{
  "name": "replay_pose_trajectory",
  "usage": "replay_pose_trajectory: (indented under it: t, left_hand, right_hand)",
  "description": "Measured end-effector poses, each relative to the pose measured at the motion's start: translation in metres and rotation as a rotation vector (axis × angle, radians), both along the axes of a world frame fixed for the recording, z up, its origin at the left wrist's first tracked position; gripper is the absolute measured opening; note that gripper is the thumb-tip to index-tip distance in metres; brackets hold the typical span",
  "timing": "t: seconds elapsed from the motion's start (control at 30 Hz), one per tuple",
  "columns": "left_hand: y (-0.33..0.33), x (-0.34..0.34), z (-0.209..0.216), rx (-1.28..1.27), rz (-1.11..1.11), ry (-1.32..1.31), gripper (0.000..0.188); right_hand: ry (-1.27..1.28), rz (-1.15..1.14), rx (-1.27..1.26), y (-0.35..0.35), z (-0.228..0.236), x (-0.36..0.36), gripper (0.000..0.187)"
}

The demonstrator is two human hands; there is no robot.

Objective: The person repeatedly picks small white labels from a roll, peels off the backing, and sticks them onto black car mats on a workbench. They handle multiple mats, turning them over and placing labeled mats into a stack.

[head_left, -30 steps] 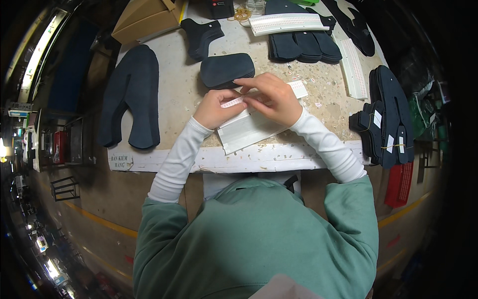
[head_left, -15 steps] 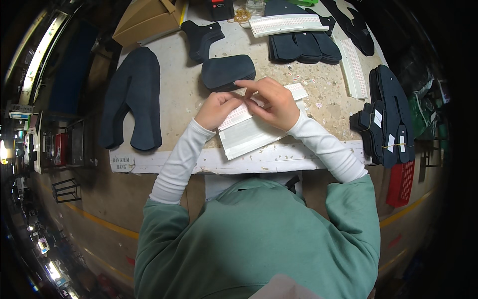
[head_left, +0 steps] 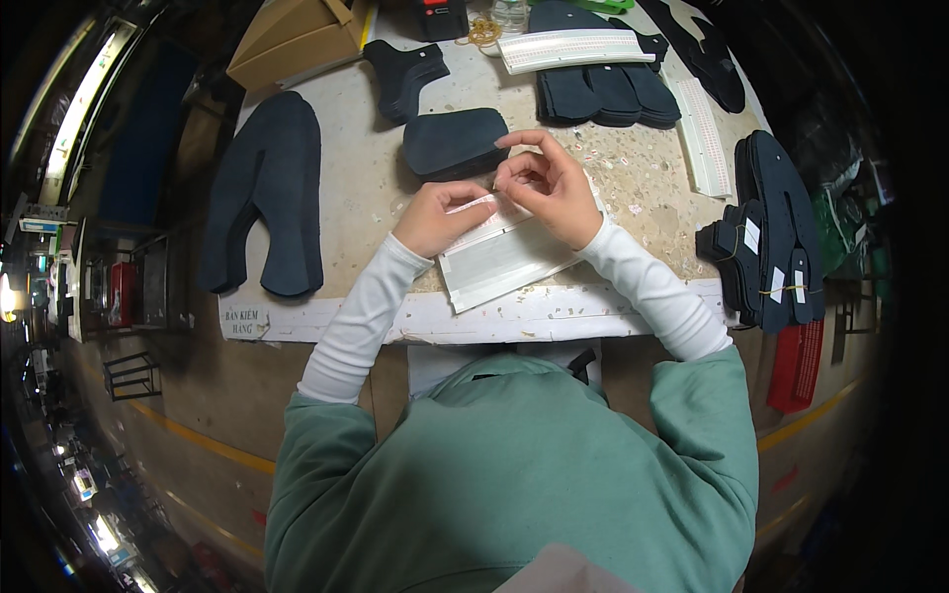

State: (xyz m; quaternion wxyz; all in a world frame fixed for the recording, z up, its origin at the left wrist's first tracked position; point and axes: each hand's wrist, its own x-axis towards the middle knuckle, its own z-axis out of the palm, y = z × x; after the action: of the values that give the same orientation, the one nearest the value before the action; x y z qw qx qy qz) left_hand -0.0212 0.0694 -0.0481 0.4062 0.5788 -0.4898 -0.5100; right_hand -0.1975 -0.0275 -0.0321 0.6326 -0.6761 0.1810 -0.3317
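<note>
My left hand (head_left: 431, 219) pinches the near-left part of a white strip of small printed labels (head_left: 481, 232), thumb on top. Just right of it, my right hand (head_left: 556, 194) has its thumb and index fingertip pressed together over the strip, its other fingers lifted. Whatever sits in that pinch is too small to make out. Below the strip lies a pale, shiny backing sheet (head_left: 514, 265), slanting up to the right. Directly beyond both hands stands a stack of rounded dark foam pieces (head_left: 452, 140).
At left lies a forked dark foam stack (head_left: 282, 188); a smaller dark stack (head_left: 400, 84) is farther back beside a cardboard box (head_left: 297, 40). More label strips (head_left: 576, 49) rest over dark pieces (head_left: 608, 97). Banded dark pieces (head_left: 781, 237) line the right edge.
My right hand has lifted slightly and moved a little right, away from my left hand, its fingers more raised. My left hand stays nearly in place on the label strip.
</note>
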Motion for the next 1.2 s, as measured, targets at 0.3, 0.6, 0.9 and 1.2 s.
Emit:
replay_pose_trajectory:
  t: [0.3, 0.6, 0.9, 1.2]
  left_hand:
    - [0.004, 0.013, 0.015, -0.079, 0.049, -0.056, 0.023]
    - [0.006, 0.007, 0.016, -0.099, 0.066, 0.093, 0.02]
    - [0.006, 0.005, 0.014, -0.076, 0.083, 0.137, 0.019]
    - [0.004, 0.004, 0.004, -0.151, 0.084, 0.033, 0.019]
  right_hand:
    - [0.193, -0.041, -0.671, -0.022, 0.022, -0.015, 0.059]
    - [0.014, -0.073, -0.748, -0.002, 0.011, -0.005, 0.054]
    - [0.054, -0.153, -0.503, 0.002, 0.015, -0.007, 0.057]
    - [-0.011, -0.013, -0.757, 0.002, 0.012, -0.001, 0.065]
